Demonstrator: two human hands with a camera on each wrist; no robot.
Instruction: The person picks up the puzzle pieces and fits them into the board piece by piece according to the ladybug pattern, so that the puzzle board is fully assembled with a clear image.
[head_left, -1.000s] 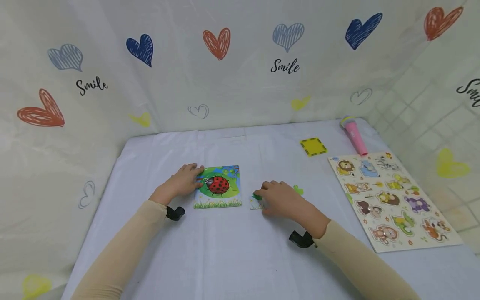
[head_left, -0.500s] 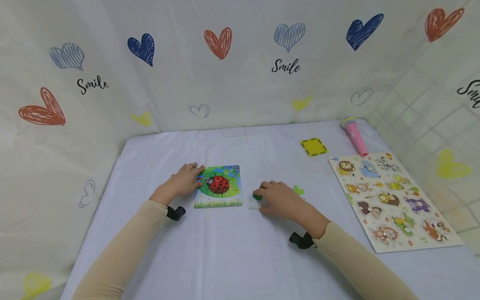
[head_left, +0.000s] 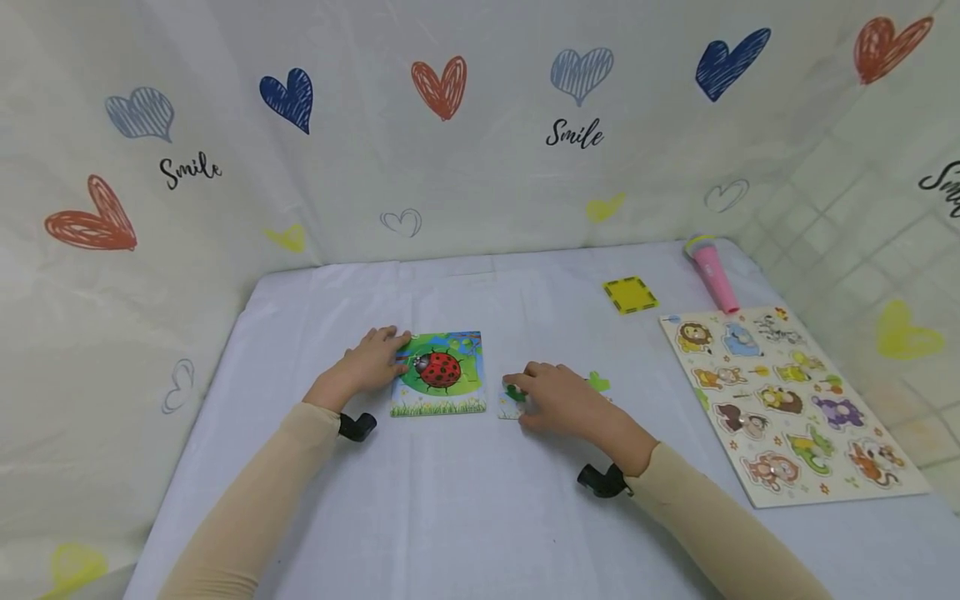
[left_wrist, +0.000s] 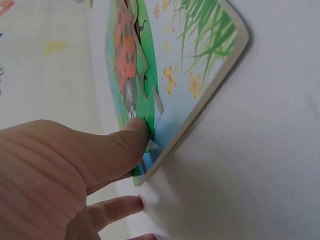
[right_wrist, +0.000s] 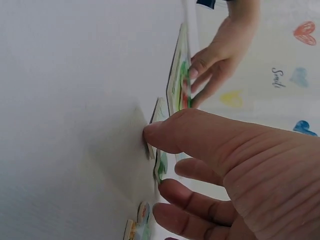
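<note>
A square ladybug puzzle (head_left: 442,402) lies flat near the middle of the table. My left hand (head_left: 365,364) rests at its left side. In the left wrist view the thumb (left_wrist: 132,132) presses on the printed face near a corner, while other fingers touch the white cloth beyond. To the right, my right hand (head_left: 561,402) grips a puzzle piece (head_left: 510,407) with printed grass and a green patch. Its thumb (right_wrist: 162,136) is at the near edge; the hand hides much of the piece. A narrow gap separates piece and ladybug puzzle.
Another green puzzle piece (head_left: 598,381) shows behind my right hand. Farther right lies a large animal peg board (head_left: 738,442), with a pink toy microphone (head_left: 716,279) at its back edge. A yellow square frame tile (head_left: 630,295) lies toward the rear. A printed curtain (head_left: 495,183) closes off the back.
My right hand has slid the piece slightly left, narrowing the gap to the ladybug puzzle. More of its green patch shows now. The left hand stays put on the puzzle.
</note>
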